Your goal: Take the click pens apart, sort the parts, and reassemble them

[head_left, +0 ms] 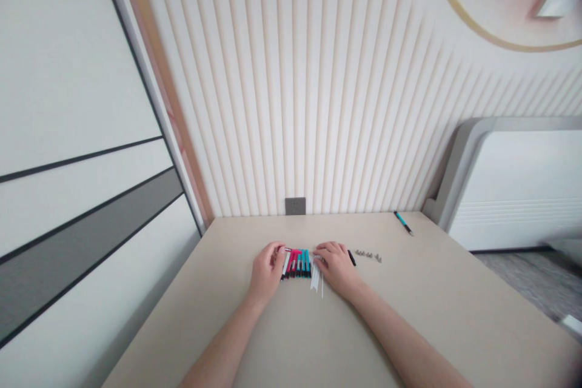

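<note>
My left hand (267,270) is closed at the left end of a row of pens, with thumb and forefinger pinched on a red pen barrel (294,250) that lies crosswise over the top of the row. Side by side below it are white, red and blue pens (303,265) with dark tips toward me. My right hand (335,264) rests at the row's right end, fingers curled in; what they grip is hidden. From under it stick out several thin white rods (315,282), which look like pen refills. A black piece (351,257) lies just right of that hand.
Several small metallic pieces (368,256) lie in a line right of my right hand. A blue and black pen (403,223) lies near the far right edge of the beige table (309,339). Behind are a ribbed wall and a dark socket (295,206).
</note>
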The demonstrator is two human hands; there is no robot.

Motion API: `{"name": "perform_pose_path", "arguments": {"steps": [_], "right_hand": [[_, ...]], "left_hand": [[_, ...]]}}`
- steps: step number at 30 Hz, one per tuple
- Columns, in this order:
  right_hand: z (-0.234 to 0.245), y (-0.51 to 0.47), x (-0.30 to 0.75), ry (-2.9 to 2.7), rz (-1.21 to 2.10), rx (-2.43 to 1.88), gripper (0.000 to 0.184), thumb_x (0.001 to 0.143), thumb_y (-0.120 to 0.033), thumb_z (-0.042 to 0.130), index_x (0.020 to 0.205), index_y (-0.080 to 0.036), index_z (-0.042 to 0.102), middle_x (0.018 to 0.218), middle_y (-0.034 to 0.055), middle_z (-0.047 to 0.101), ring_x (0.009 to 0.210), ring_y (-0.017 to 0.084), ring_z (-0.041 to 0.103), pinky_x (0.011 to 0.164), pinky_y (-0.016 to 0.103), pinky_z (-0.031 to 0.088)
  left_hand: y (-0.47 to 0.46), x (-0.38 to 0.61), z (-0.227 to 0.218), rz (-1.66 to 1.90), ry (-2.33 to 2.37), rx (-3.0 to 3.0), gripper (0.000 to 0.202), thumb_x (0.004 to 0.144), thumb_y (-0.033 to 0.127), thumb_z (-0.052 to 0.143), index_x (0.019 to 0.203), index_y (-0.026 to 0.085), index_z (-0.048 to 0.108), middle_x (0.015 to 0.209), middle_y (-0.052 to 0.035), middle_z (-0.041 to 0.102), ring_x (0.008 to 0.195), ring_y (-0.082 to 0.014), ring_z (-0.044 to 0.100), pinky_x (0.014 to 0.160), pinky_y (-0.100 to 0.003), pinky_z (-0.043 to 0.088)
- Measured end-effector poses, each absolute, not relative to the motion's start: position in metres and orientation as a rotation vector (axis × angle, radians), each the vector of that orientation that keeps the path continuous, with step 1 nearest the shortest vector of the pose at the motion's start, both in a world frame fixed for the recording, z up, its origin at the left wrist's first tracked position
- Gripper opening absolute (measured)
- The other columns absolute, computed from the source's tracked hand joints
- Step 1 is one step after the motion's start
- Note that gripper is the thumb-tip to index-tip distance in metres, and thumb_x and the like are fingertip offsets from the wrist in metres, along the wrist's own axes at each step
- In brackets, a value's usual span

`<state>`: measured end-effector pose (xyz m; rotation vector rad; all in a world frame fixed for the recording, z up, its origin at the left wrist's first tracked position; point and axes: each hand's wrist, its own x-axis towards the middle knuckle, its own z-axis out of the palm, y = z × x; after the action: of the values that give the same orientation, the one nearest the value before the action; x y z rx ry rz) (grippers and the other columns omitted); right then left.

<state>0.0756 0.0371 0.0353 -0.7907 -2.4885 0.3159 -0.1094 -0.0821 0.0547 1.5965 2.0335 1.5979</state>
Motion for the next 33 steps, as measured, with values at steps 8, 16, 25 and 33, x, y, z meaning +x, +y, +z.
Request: {"name": "perform_pose_path", "arguments": {"steps": [8,16,25,33], "right_hand": [[0.03,0.04,0.077,-2.425,0.348,-0.812,0.016,0.094,-0.027,0.056,0.096,-0.028,0.072,0.107,0.0028,0.069,0.105,0.02,0.055,0.095,0.039,0.03],[0.033,0.04,0.076,-2.412,0.388,-0.753,0.013,0.091,-0.027,0.059,0.092,-0.029,0.072,0.104,0.0016,0.07,0.104,0.02,0.056,0.098,0.042,0.029],[0.036,0.037,0.094,-2.203,0.695,-0.606,0.017,0.093,-0.027,0.052,0.094,-0.022,0.068,0.092,0.0048,0.07,0.089,0.019,0.063,0.084,0.034,0.046],[0.039,0.034,0.101,-2.12,0.778,-0.499,0.027,0.098,-0.033,0.046,0.107,-0.023,0.069,0.097,0.0087,0.066,0.089,0.021,0.063,0.08,0.033,0.05]], "left_hand": [[-0.082,-0.108,0.053,1.613,1.926,1.478,0.034,0.092,0.044,0.048,0.101,0.017,0.065,0.088,-0.0062,0.072,0.079,-0.0209,0.067,0.07,-0.027,0.05],[-0.081,-0.107,0.05,1.616,1.871,1.422,0.035,0.091,0.046,0.051,0.101,0.017,0.065,0.087,-0.0068,0.072,0.077,-0.0207,0.066,0.069,-0.028,0.05],[-0.081,-0.102,0.055,1.61,1.631,1.24,0.043,0.086,0.052,0.057,0.105,0.015,0.064,0.069,-0.0004,0.063,0.06,-0.0138,0.055,0.056,-0.022,0.042],[-0.081,-0.095,0.054,1.523,1.48,1.251,0.045,0.086,0.052,0.059,0.108,0.013,0.064,0.063,0.0019,0.055,0.06,-0.0127,0.052,0.058,-0.022,0.039]]}}
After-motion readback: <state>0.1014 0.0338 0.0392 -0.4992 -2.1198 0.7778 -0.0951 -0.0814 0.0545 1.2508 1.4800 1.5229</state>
